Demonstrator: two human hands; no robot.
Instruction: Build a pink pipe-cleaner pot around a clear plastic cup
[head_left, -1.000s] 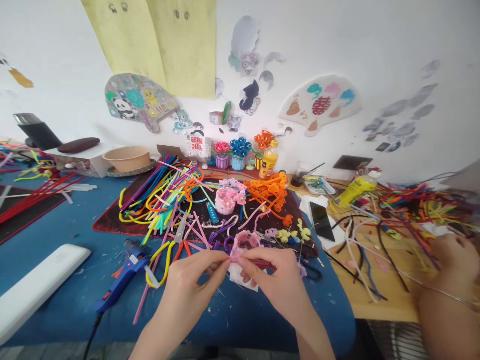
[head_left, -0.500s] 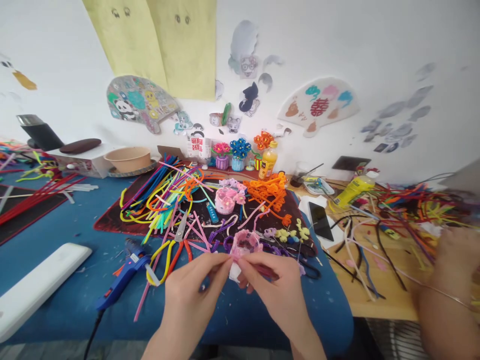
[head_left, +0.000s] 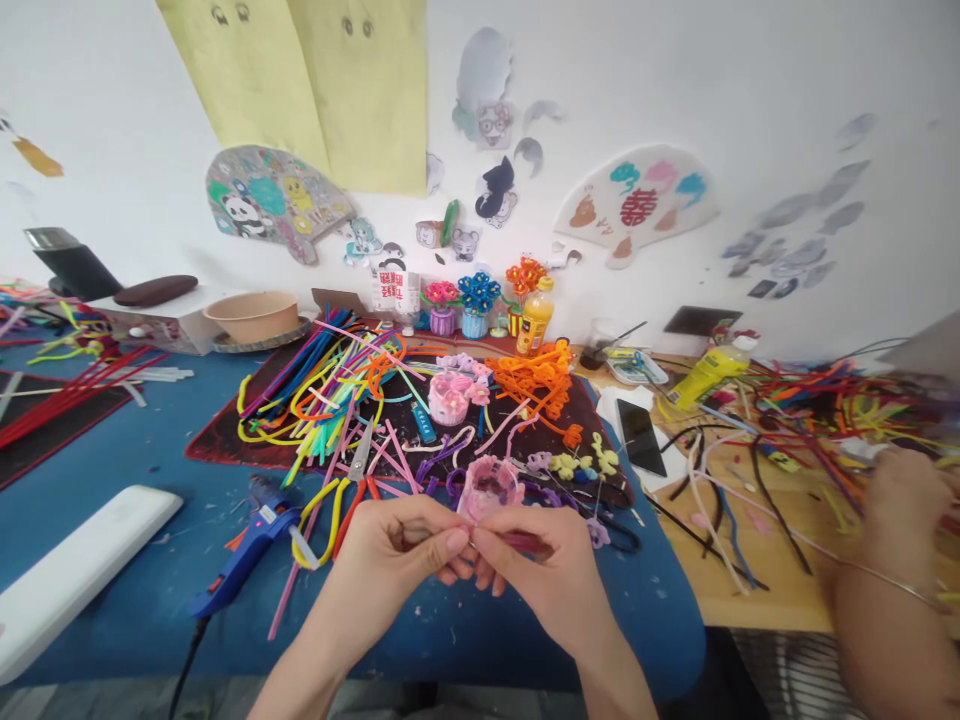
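Note:
In front of me my left hand (head_left: 397, 560) and my right hand (head_left: 544, 565) meet fingertip to fingertip, both closed in a pinch. Between them is a pink pipe cleaner (head_left: 525, 541), mostly covered by my fingers; part of it shows inside my right hand. Just beyond the fingertips stands a small round pink pot (head_left: 490, 487) made of fuzzy pipe cleaner, its top facing up. Farther back sits a pink pot with pink flowers (head_left: 451, 392). To the left of my hands lie scissors (head_left: 363, 455) with red and yellow handles and a blue glue gun (head_left: 251, 545).
Loose pipe cleaners (head_left: 322, 390) and an orange heap (head_left: 531, 378) cover the dark mat. A white bar (head_left: 82, 575) lies at left. On the wooden table at right are a phone (head_left: 640, 437), a yellow bottle (head_left: 709, 378) and another person's arm (head_left: 892, 560).
My left fingers have curled in under the pinch, and my left hand has tilted over. Behind the hands the pink pot stays put. The other person's hand at right has shifted slightly.

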